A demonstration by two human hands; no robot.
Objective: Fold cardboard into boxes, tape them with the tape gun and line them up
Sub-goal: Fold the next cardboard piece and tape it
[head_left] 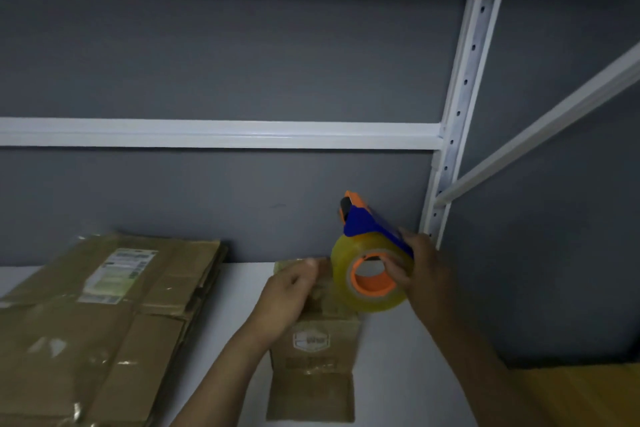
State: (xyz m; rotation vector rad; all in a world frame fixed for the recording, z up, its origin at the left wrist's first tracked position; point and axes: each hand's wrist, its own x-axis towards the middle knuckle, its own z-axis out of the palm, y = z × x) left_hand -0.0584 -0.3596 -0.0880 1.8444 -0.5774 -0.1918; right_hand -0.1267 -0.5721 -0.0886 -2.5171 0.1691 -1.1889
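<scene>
Head view only. A small cardboard box [313, 347] is seen at bottom centre on the white shelf surface [398, 374], with its lower flap hanging toward the camera. A printed logo is seen on its near face, too blurred to read. Old tape scraps are seen on it.

The left hand [289, 291] is laid on the box top with the fingers bent. It is motion-blurred, so it cannot be told whether a flap is pinched or the top is only pressed.

The tape gun [372, 253] is held above the far right part of the box, and that corner is hidden by the tape roll. A blue body, orange hub and orange tip are seen; the blade end is pointed up toward the wall. The right hand [420, 274] is clamped around it, with fingertips laid over the hub. The handle is covered by the hand.

A stack of flattened cardboard [104, 322] is lying at left, well apart from the box and cut off by the frame edge. Its label is unreadable.

Behind, a white rail [221, 133] and a perforated upright [464, 90] are seen against a grey wall. A yellow-brown surface [588, 392] at bottom right is cut off and not identifiable.
</scene>
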